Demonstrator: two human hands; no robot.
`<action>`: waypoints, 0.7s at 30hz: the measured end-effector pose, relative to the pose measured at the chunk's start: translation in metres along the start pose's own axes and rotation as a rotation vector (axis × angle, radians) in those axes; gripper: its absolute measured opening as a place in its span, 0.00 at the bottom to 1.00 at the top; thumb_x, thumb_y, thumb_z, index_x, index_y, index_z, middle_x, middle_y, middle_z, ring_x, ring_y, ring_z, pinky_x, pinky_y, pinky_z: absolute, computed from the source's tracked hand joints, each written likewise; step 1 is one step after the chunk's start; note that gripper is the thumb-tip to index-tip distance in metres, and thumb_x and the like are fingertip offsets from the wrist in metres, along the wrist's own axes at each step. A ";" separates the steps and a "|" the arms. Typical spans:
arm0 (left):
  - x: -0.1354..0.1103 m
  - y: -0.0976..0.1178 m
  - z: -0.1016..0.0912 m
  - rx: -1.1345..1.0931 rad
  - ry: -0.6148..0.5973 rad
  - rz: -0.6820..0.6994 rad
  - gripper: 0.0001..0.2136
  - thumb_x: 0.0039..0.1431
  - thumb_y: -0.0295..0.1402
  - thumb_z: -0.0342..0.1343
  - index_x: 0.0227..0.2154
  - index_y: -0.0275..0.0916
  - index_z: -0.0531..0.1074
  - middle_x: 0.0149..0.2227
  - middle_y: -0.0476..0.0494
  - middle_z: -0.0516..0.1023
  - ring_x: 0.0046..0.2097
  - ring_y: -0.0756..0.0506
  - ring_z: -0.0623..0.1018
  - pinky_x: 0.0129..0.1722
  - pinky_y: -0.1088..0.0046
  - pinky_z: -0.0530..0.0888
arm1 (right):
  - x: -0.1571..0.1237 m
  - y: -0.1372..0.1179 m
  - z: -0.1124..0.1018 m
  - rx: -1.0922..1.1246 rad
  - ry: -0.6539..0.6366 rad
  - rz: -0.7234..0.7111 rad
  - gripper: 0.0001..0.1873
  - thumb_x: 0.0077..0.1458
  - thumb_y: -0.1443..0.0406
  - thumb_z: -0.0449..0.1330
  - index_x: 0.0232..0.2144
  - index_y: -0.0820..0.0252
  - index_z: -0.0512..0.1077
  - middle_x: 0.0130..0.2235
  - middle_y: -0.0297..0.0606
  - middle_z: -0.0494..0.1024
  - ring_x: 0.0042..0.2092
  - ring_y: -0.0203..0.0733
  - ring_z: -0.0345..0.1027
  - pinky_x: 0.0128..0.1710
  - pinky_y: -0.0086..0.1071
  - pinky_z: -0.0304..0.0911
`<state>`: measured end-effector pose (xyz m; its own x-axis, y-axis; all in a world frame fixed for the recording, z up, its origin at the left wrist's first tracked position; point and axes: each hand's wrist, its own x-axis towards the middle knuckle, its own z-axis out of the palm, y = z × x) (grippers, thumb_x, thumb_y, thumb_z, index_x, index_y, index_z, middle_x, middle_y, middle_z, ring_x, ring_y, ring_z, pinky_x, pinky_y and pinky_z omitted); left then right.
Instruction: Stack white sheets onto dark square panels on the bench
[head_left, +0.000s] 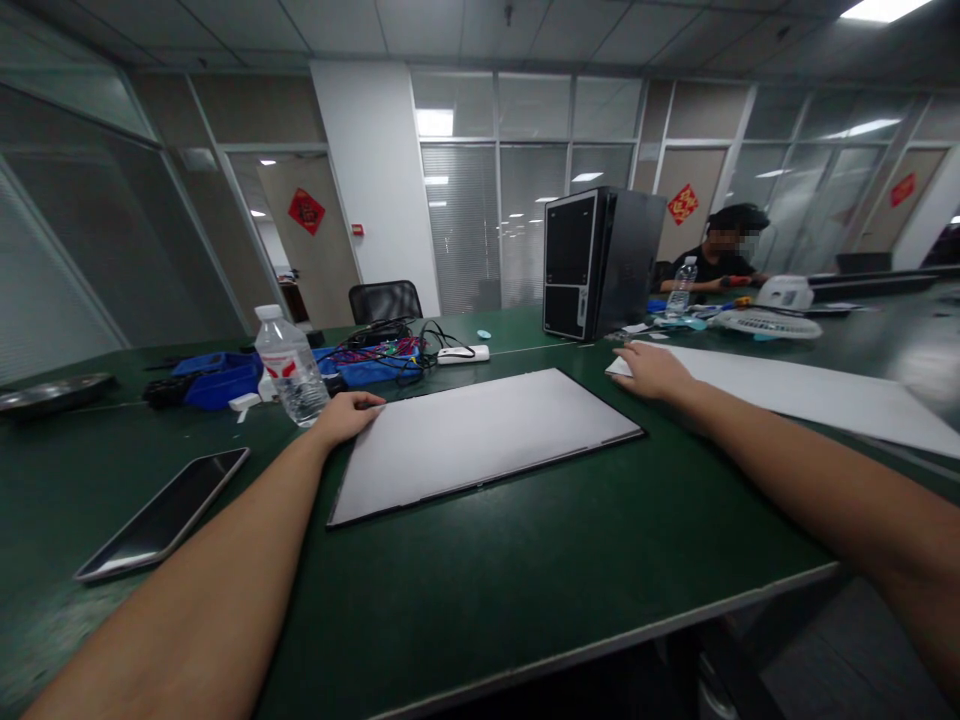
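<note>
A flat rectangular panel [487,440] with a whitish face and thin black border lies on the green table in front of me. My left hand [347,418] is at its far left corner, fingers stretched out and touching the edge. Off to the right, my right hand [651,370] has its fingers closed on the near left corner of a thin white sheet [810,390]. That sheet lies beside the panel and reaches toward the right edge of the view. My right forearm passes in front of part of it.
A water bottle [291,365] stands just behind my left hand. Phone [165,515] at left. Blue trays [367,368] with tangled cables lie behind. A black computer tower [600,262] stands at the back. Another person [724,255] sits across the table, near a white fan [772,318].
</note>
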<state>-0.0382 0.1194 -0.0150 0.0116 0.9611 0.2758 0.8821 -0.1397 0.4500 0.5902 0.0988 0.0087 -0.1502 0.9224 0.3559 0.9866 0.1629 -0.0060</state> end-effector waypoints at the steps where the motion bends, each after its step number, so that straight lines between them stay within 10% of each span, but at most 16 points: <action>1: 0.000 0.000 0.000 -0.001 -0.007 0.012 0.22 0.51 0.48 0.63 0.44 0.42 0.87 0.44 0.42 0.89 0.47 0.37 0.85 0.50 0.65 0.79 | 0.000 0.014 0.003 -0.028 -0.045 0.087 0.31 0.68 0.52 0.62 0.64 0.65 0.71 0.67 0.58 0.70 0.67 0.63 0.65 0.67 0.63 0.59; 10: 0.002 0.002 0.004 0.026 -0.048 0.128 0.30 0.50 0.56 0.59 0.49 0.43 0.86 0.54 0.38 0.87 0.54 0.33 0.83 0.57 0.61 0.76 | 0.007 0.037 0.009 -0.163 -0.254 0.298 0.23 0.69 0.52 0.63 0.57 0.60 0.74 0.57 0.46 0.77 0.55 0.49 0.74 0.56 0.51 0.73; 21: 0.003 -0.001 0.004 0.030 -0.068 0.203 0.27 0.53 0.54 0.57 0.48 0.47 0.87 0.55 0.43 0.87 0.56 0.36 0.83 0.59 0.65 0.75 | -0.019 -0.090 -0.023 -0.126 0.023 -0.123 0.22 0.71 0.53 0.52 0.47 0.60 0.80 0.44 0.50 0.84 0.46 0.55 0.78 0.47 0.44 0.66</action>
<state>-0.0370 0.1231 -0.0181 0.2214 0.9280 0.2995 0.8719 -0.3260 0.3654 0.5060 0.0591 0.0236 -0.2697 0.8900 0.3676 0.9614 0.2271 0.1556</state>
